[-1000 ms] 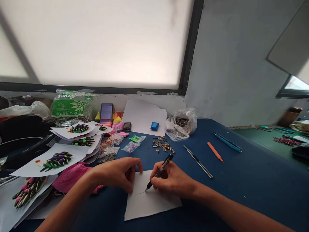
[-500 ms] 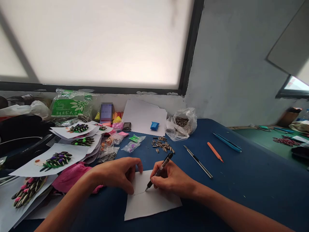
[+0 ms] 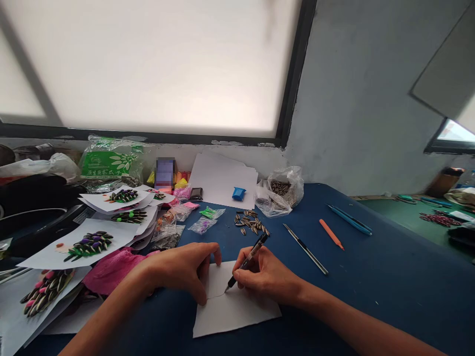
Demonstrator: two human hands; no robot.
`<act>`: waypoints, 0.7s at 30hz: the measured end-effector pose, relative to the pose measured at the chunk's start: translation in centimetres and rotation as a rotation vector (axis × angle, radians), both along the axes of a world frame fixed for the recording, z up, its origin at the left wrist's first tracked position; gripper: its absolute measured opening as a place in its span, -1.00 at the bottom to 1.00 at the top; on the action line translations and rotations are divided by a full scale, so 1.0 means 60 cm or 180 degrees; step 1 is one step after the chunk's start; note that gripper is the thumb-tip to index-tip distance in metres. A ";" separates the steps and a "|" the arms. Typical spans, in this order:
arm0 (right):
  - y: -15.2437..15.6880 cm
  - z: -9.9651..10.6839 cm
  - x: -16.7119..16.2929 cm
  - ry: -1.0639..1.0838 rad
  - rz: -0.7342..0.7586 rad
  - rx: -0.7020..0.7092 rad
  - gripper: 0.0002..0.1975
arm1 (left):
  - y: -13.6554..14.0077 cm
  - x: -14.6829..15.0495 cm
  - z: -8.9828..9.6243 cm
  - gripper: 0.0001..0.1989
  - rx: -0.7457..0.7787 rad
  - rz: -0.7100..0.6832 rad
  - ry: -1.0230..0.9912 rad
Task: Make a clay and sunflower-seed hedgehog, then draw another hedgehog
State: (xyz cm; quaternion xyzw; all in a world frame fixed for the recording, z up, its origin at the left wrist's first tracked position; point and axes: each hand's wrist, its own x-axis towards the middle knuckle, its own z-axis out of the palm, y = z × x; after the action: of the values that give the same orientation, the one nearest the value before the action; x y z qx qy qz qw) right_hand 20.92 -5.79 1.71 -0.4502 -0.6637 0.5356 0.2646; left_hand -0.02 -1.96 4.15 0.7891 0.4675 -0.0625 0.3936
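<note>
A black pen is pinched in my right hand, tilted, with its tip touching a piece of white paper. A thin, slightly curved line runs leftward from the tip. My left hand rests at the paper's left edge, its thumb and index finger spread apart and pressing on it; the other fingers are curled and partly hidden. Beyond the hands, loose striped sunflower seeds lie on the blue tabletop.
On the left are paper sheets bearing seed-and-clay figures, beside a pink cloth-like piece. A craft knife, an orange marker and blue tweezers-like tool lie to the right. Behind stand a seed bag and blue packet.
Both hands, the pen and the paper keep nearly the same positions relative to each other. The whole view has shifted very slightly.
</note>
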 end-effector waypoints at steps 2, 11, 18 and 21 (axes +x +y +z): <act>-0.001 0.001 0.000 0.0001 -0.0003 0.0030 -0.97 | 0.000 0.000 0.001 -0.42 0.0010 -0.0020 0.0004; -0.002 -0.001 -0.004 -0.0017 -0.0069 0.0005 -0.97 | -0.002 0.004 0.005 -0.44 -0.0009 -0.0032 0.0025; -0.001 -0.005 -0.003 0.0073 -0.0105 -0.0051 -0.97 | -0.001 0.004 0.003 -0.44 0.0032 -0.0072 -0.0017; -0.001 -0.008 -0.003 0.0097 -0.0145 -0.0085 -0.95 | -0.002 0.004 0.004 -0.44 0.0025 -0.0075 0.0012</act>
State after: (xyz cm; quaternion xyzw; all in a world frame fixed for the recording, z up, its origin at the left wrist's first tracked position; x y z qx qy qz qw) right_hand 20.74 -5.82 1.24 -0.4605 -0.6419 0.5450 0.2809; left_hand 0.23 -2.07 4.42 0.7960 0.4592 -0.0668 0.3888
